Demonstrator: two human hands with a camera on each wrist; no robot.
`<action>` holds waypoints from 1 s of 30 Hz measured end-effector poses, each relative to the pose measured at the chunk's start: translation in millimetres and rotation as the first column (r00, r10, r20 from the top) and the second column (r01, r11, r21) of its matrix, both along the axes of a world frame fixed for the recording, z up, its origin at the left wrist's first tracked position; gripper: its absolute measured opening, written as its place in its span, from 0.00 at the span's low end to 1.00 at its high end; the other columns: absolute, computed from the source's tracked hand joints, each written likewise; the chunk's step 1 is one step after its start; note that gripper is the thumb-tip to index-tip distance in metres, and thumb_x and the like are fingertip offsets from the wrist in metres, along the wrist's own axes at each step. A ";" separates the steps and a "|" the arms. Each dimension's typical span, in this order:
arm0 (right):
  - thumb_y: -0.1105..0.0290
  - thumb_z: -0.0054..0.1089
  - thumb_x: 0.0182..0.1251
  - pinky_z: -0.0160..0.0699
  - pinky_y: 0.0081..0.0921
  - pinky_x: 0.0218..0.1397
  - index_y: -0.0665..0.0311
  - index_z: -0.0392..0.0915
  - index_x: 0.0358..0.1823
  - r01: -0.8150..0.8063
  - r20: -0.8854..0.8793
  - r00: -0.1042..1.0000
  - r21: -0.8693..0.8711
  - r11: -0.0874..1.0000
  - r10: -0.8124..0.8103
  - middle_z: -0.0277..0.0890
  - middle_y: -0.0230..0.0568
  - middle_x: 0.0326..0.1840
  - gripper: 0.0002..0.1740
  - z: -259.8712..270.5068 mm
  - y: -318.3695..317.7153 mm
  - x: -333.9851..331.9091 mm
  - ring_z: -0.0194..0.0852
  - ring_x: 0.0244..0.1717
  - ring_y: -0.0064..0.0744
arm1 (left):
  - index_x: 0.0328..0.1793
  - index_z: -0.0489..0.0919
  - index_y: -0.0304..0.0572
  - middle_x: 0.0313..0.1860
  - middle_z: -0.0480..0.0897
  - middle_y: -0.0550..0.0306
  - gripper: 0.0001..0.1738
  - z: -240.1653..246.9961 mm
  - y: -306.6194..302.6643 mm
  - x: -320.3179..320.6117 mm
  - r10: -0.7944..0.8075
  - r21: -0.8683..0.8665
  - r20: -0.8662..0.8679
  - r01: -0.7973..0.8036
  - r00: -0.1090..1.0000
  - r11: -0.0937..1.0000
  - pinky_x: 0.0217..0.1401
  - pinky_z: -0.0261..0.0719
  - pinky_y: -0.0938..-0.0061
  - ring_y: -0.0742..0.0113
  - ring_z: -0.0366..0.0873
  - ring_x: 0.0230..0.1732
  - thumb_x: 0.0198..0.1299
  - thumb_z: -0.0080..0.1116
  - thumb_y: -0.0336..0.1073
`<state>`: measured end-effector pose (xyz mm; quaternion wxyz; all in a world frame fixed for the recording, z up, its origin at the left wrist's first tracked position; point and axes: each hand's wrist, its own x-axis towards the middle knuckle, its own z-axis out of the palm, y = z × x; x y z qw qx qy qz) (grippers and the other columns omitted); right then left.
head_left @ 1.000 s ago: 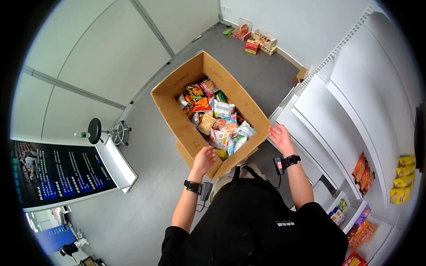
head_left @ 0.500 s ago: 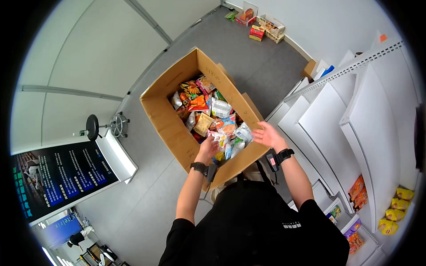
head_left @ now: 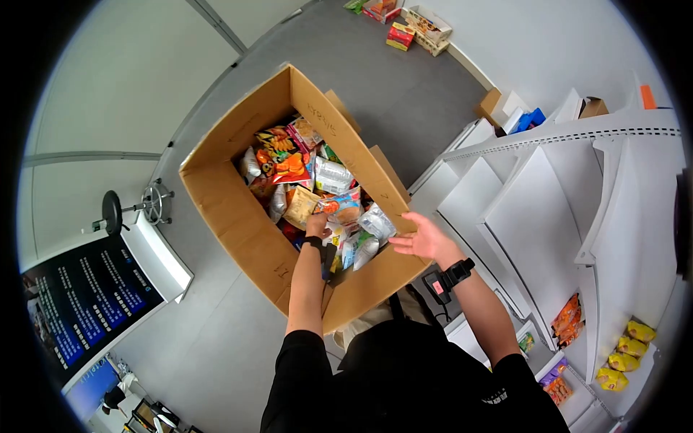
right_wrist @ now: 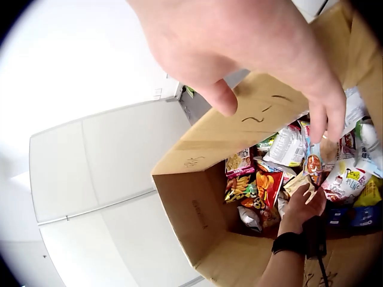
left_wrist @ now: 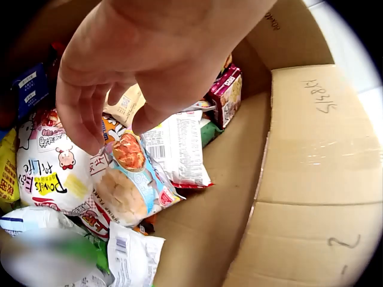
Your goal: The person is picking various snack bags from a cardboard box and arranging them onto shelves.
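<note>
A big open cardboard box (head_left: 231, 209) stands on the grey floor, filled with several snack packets (head_left: 328, 177). My left hand (head_left: 316, 225) reaches down inside it. Its fingers (left_wrist: 90, 128) hang loosely curled just above a white cartoon-printed packet (left_wrist: 51, 173) and a blue packet with a food picture (left_wrist: 128, 185), and grip nothing. My right hand (head_left: 426, 238) hovers open over the box's right wall, fingers spread, empty. In the right wrist view that hand (right_wrist: 269, 72) fills the top, and the left hand (right_wrist: 305, 206) shows below among the packets.
White shelves (head_left: 534, 216) rise close on the right, with orange (head_left: 567, 321) and yellow snack bags (head_left: 624, 353) low down. Small cartons (head_left: 408, 25) sit by the far wall. A stool (head_left: 115, 213) and a dark sign board (head_left: 79, 303) stand to the left.
My left hand went from the box's near rim down in among the packets. The right hand drifted left over the right wall. The view leaned forward over the box.
</note>
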<state>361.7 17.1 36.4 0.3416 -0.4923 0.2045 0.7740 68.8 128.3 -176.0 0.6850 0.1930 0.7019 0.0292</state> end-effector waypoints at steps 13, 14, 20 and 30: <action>0.55 0.56 0.62 0.56 0.55 0.66 0.52 0.49 0.68 -0.049 0.012 0.999 0.003 0.999 0.049 0.38 0.66 0.71 0.37 4.8 3.9 4.0 0.59 0.65 0.58 | 0.60 0.66 0.41 0.26 0.77 0.56 0.23 -68.1 27.9 2.6 -0.024 0.112 0.066 0.016 0.998 0.994 0.19 0.72 0.71 0.69 0.72 0.20 0.58 0.55 0.35; 0.54 0.57 0.62 0.55 0.55 0.66 0.51 0.49 0.69 -0.054 0.015 0.998 0.014 0.998 0.054 0.37 0.66 0.71 0.38 4.5 3.1 4.5 0.59 0.64 0.57 | 0.57 0.68 0.40 0.26 0.77 0.57 0.21 -80.6 28.3 0.5 -0.035 0.105 0.104 0.024 0.994 0.994 0.17 0.71 0.72 0.69 0.72 0.19 0.57 0.55 0.35; 0.56 0.54 0.64 0.59 0.53 0.65 0.54 0.50 0.69 -0.032 0.051 0.998 0.000 0.999 0.032 0.39 0.63 0.71 0.35 8.9 2.3 -0.4 0.59 0.66 0.55 | 0.23 0.72 0.39 0.10 0.69 0.61 0.11 -70.7 19.6 15.0 0.066 0.268 0.079 -0.085 0.995 0.960 0.08 0.56 0.74 0.72 0.62 0.06 0.53 0.61 0.33; 0.56 0.54 0.63 0.60 0.48 0.65 0.59 0.49 0.69 -0.004 0.206 0.978 0.075 0.997 -0.011 0.41 0.62 0.71 0.37 5.1 -9.1 -19.7 0.61 0.65 0.49 | 0.42 0.76 0.36 0.33 0.79 0.57 0.12 -15.4 4.7 21.7 -0.102 0.410 0.126 0.041 0.987 0.911 0.32 0.71 0.74 0.70 0.75 0.31 0.53 0.54 0.33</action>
